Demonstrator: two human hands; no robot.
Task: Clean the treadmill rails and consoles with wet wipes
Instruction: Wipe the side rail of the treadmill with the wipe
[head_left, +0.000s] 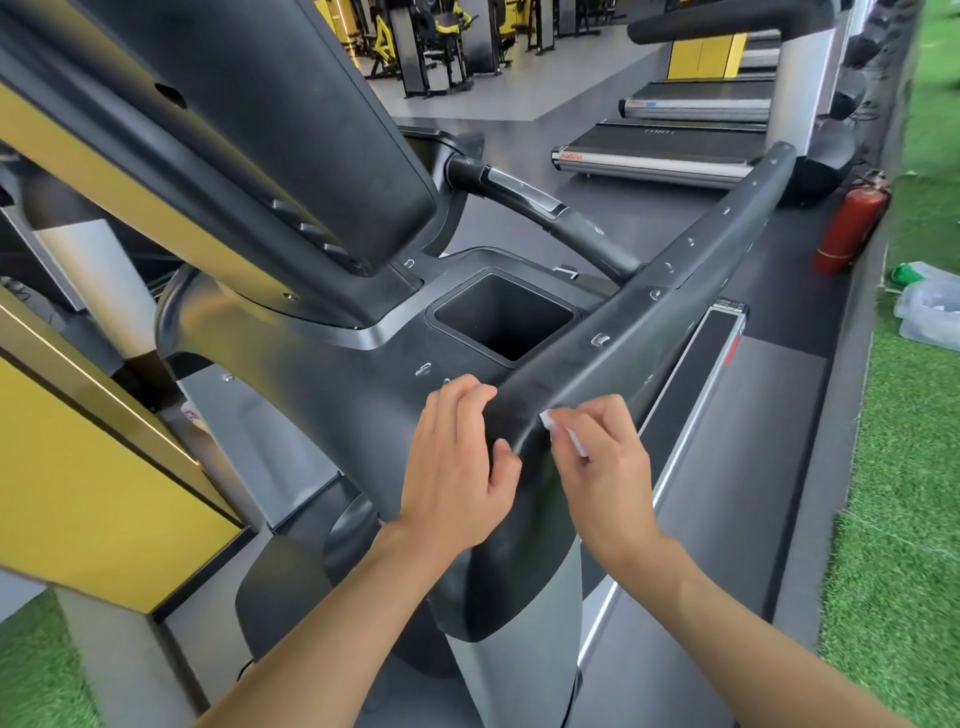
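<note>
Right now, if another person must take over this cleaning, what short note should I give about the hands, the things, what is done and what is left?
Left hand grips the near end of the side rail.
Right hand pinches a white wet wipe against that rail's outer side.
Console rises to the left; neither hand touches it.
Done: cannot tell which surfaces are wiped.
Left: probably the rail's far length, the curved front handlebar and the console.

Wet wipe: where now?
Head view, lower centre-right: the wet wipe is pinched in the right hand against the near end of the black side rail, just right of the left hand.
</note>
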